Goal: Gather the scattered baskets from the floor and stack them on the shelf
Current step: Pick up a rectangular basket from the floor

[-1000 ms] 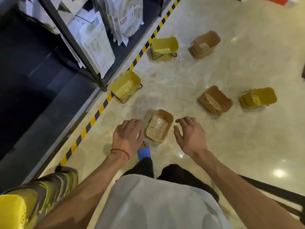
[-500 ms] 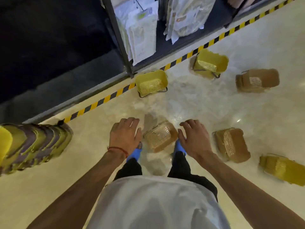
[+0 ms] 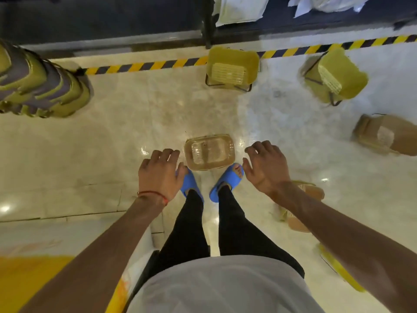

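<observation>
A small brown basket (image 3: 209, 152) stands upright on the shiny floor just ahead of my blue sandals. My left hand (image 3: 160, 175) hovers open at its left side and my right hand (image 3: 266, 167) hovers open at its right side; neither touches it. Two yellow baskets lie tipped over by the striped floor tape, one (image 3: 232, 67) straight ahead and one (image 3: 336, 75) to the right. A brown basket (image 3: 387, 135) lies on its side at far right. Another brown basket (image 3: 304, 206) is partly hidden under my right forearm. A stack of yellow baskets (image 3: 38, 84) sits at left.
The dark shelf unit (image 3: 117, 19) runs along the top, with an upright post (image 3: 207, 21) and white bags (image 3: 241, 9) on its lower level. Yellow-and-black hazard tape (image 3: 144, 66) marks the floor along the shelf. A yellow object (image 3: 338, 267) lies at lower right.
The view has swung downward and nearer the floor. The brown basket now sits directly between my hands and in front of my feet. Both hands stay open beside it.
</observation>
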